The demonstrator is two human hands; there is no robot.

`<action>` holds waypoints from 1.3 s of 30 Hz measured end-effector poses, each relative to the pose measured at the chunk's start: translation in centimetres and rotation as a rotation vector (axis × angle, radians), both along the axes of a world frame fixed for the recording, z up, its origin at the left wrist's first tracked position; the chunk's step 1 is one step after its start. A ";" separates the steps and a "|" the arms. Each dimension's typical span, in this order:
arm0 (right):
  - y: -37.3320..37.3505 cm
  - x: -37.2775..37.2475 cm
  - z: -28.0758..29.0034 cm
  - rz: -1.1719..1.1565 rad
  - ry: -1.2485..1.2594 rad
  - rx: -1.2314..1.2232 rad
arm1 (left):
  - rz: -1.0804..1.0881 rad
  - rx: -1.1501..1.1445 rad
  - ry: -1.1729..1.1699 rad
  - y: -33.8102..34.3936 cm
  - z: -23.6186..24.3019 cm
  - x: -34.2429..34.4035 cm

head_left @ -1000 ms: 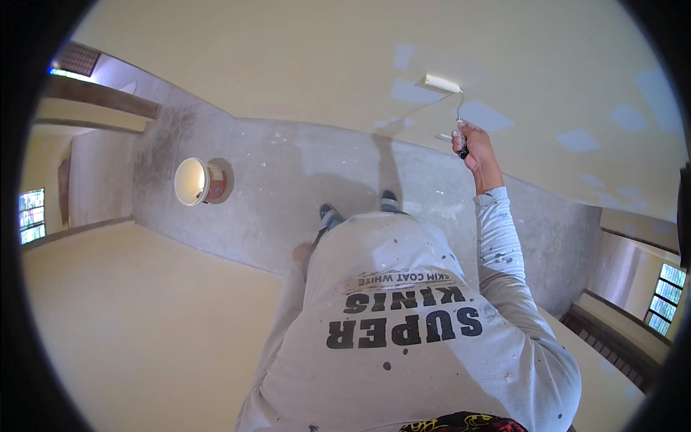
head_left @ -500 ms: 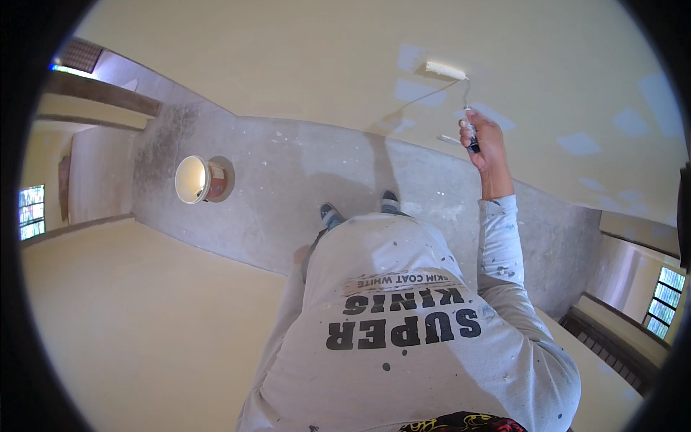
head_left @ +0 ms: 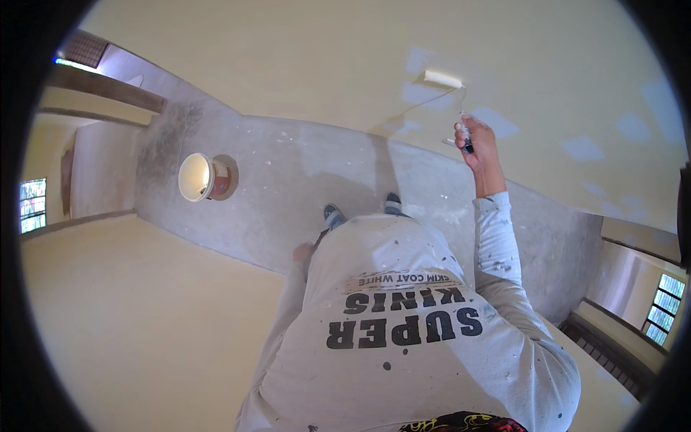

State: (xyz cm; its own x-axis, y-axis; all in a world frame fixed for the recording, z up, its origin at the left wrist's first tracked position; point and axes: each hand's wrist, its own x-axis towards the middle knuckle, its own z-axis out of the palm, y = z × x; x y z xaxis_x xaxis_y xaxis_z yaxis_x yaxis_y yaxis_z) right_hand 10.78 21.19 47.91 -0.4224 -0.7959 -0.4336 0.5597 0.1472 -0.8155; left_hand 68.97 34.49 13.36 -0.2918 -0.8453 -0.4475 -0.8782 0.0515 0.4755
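Observation:
My right hand [head_left: 481, 147] is raised in front of the wall, its fingers wrapped round the dark handle of a paint roller [head_left: 443, 78]. The roller's pale cylinder lies against the cream wall [head_left: 317, 57], at the edge of some whitish patches [head_left: 497, 122]. A thin wire frame joins cylinder and handle. My left hand [head_left: 302, 252] hangs low at my left side; only a small part shows, and its fingers are hidden.
On the grey concrete floor [head_left: 273, 187] to the left stands an open white bucket [head_left: 196, 177]. Another cream wall [head_left: 144, 288] rises behind me at the lower left. At the right is a dark railing [head_left: 601, 349], with a barred window [head_left: 664, 306] beyond.
My right hand and the paint roller have moved slightly down and to the left in the picture. My left hand stays at my side.

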 end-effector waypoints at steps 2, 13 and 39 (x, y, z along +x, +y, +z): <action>0.5 1.3 4.0 0.011 -0.009 -0.073 | 0.048 0.085 -0.027 0.3 0.6 0.4; -1.2 1.4 1.4 0.003 0.037 0.020 | -0.061 0.054 -0.001 -0.6 -0.8 0.4; -3.8 6.1 4.3 0.011 0.015 -0.040 | -0.090 0.209 -0.171 0.0 -0.3 2.3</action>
